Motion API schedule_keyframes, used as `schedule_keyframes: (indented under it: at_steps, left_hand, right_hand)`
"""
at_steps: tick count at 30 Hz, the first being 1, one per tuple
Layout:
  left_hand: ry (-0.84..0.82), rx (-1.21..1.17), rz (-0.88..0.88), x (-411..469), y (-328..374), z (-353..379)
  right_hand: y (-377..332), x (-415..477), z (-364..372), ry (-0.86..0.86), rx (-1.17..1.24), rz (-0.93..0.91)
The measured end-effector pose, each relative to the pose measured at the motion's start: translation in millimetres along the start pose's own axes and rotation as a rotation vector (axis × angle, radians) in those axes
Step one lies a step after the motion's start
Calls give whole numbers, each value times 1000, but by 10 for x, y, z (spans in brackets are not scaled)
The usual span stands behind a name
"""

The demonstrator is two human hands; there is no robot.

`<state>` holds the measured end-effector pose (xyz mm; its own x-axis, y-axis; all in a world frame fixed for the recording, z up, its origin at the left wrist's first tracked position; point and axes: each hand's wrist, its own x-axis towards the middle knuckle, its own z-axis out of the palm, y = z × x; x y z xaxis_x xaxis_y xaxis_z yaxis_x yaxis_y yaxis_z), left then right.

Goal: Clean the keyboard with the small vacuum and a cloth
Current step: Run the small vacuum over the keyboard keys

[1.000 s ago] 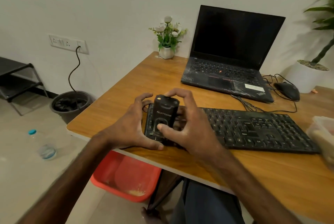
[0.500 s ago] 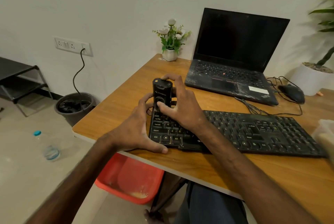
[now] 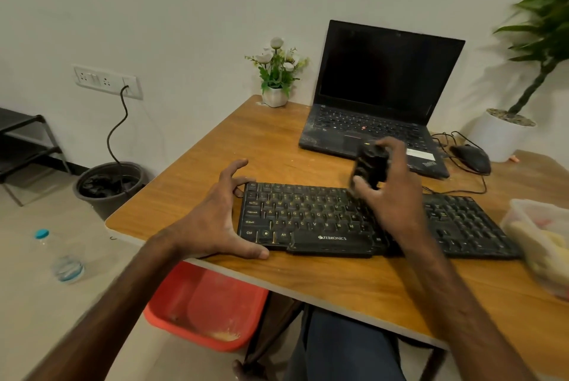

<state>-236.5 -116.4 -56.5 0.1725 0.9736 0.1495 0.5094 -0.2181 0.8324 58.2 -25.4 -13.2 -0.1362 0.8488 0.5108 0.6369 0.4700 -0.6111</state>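
Observation:
A dusty black keyboard (image 3: 308,220) lies across the front of the wooden table (image 3: 277,146). My right hand (image 3: 391,193) grips the small black vacuum (image 3: 369,165), blurred, tilted above the keyboard's middle and in front of the laptop. My left hand (image 3: 215,220) holds the keyboard's left end, its thumb along the front edge and its fingers spread at the back corner. No cloth is in view.
An open black laptop (image 3: 378,97) stands behind the keyboard, with a mouse (image 3: 471,159) and cables to its right. A small flower pot (image 3: 275,96) sits at the back edge. A clear container (image 3: 542,239) is at the right. Under the table lies a red tub (image 3: 203,310).
My right hand has carried the vacuum from the keyboard's left end rightward and up, over its middle. My left hand has stayed on the left end with its fingers spread wider.

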Motion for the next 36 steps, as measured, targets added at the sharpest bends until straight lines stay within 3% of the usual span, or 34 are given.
schedule_keyframes:
  at_steps: [5,15,21,26,32,36]
  left_hand:
    - [-4,21,-3,7,19,11]
    - [2,10,-9,-8,25,5]
    - [-4,26,-5,10,16,14]
    - [1,27,-4,-15,20,-5]
    - [-21,-10,-4,-38,31,-27]
    - [-43,-47,-16,-49,46,-40]
  right_hand:
    - [211,2,-313,130,-32,159]
    - [-929,-584,528,-202,180,-166]
    - [-567,-579,185,-22,93,-25]
    - [-715,-778,246,-160,103,-142]
    - [-188,-646,-295,77,34,57]
    - [-160,-833,-366,28,77,-5]
